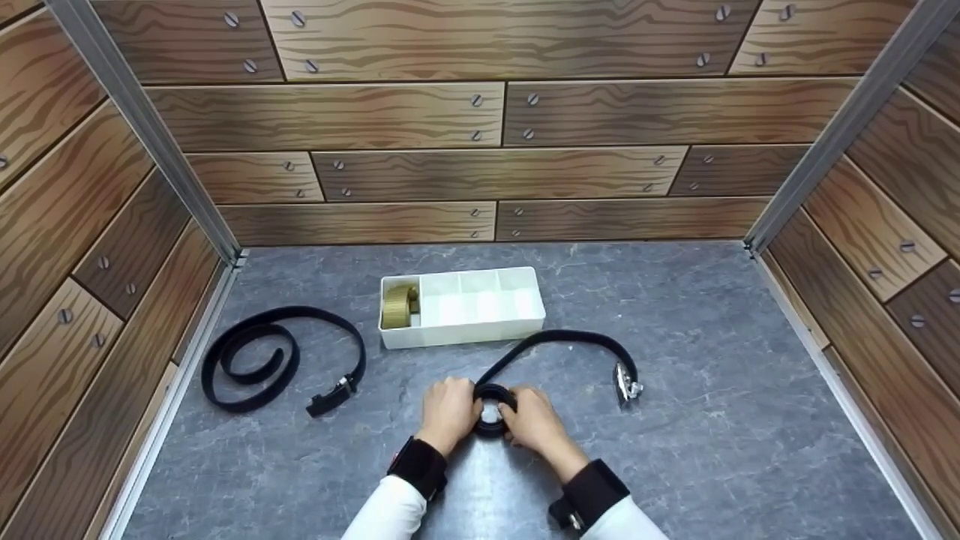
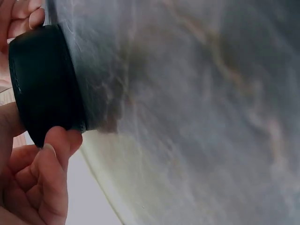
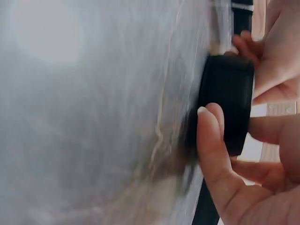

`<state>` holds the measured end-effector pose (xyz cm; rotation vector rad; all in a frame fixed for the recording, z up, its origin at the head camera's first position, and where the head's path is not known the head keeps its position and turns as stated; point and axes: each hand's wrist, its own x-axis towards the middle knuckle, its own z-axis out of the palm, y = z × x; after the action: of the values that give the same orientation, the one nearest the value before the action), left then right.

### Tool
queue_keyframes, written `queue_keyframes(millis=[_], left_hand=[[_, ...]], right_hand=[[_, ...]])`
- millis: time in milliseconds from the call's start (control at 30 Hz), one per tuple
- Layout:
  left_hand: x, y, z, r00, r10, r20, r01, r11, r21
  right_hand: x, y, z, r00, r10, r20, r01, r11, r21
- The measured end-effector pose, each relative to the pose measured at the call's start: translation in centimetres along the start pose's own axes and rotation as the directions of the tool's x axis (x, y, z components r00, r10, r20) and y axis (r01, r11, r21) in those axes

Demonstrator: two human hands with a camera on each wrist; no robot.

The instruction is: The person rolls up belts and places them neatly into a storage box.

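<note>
A black belt is partly rolled into a tight upright-edged coil [image 1: 491,432] in front of the white tray. From the coil its loose strap [image 1: 566,335] arcs back and right to a silver buckle [image 1: 625,385]. My left hand [image 1: 448,410] grips the coil's left side, and my right hand [image 1: 534,421] holds its right side, thumb near the opening. In the left wrist view, fingertips pinch the coil's smooth outer wall [image 2: 44,84]. The right wrist view shows fingers on both faces of the coiled belt [image 3: 229,93], low against the tabletop.
Behind the hands stands a white divided tray [image 1: 465,336], with a rolled gold-coloured belt [image 1: 397,306] in its leftmost compartment. Another black belt [image 1: 251,405] lies loosely spiralled at the left, its buckle [image 1: 343,384] toward the middle. Wood-patterned walls [image 1: 495,176] enclose the grey marbled surface [image 1: 712,450].
</note>
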<state>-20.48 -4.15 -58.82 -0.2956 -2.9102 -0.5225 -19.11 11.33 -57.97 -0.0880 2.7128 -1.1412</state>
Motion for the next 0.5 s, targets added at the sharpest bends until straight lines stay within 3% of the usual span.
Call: queue_keyframes(millis=[100, 200, 367, 500], left_hand=[[0.08, 0.22, -0.27, 1.0, -0.012, 0.014, 0.012, 1.0, -0.001], [0.11, 0.33, -0.49, 0.999, 0.001, 0.038, -0.001, 1.0, 0.002], [0.03, 0.31, -0.35, 0.996, 0.058, 0.071, -0.059, 0.998, 0.007], [0.0, 0.43, -0.12, 0.995, 0.091, 0.043, -0.092, 0.995, 0.027]], right_hand=[[-0.23, -0.1, 0.27, 0.999, -0.011, -0.042, 0.01, 0.999, -0.032], [-0.12, -0.11, 0.39, 0.992, -0.103, -0.072, 0.09, 0.981, -0.172], [0.14, 0.05, 0.32, 0.975, -0.221, -0.012, 0.208, 0.934, -0.29], [0.17, 0.32, 0.07, 0.97, -0.244, 0.013, 0.238, 0.931, -0.277]])
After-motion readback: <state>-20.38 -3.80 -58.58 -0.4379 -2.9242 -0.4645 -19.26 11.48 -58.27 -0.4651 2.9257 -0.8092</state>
